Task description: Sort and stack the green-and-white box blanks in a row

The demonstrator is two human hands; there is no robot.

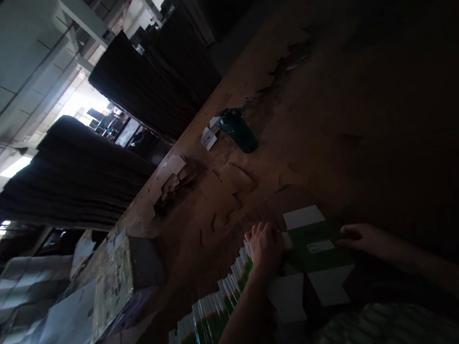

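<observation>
A flat green-and-white printed carton (314,234) with white end flaps and a small white label lies in front of me, unfolded. My left hand (264,245) is at its left side, with bent fingers closed over the edge where it meets a second white-flapped piece. The undersides of those fingers are hidden. My right hand (362,237) is at the carton's right edge, thumb and forefinger a little apart, fingertips touching or nearly touching it. A long overlapping row of similar green-and-white cartons (200,323) runs from under my left forearm toward the lower left.
The brown work surface (315,142) is dim. On it are a dark green cup (239,130), white paper scraps (208,138), a pile of cardboard pieces (172,177) and a worn box (129,282). Tall dark stacks (147,81) stand beyond the far edge.
</observation>
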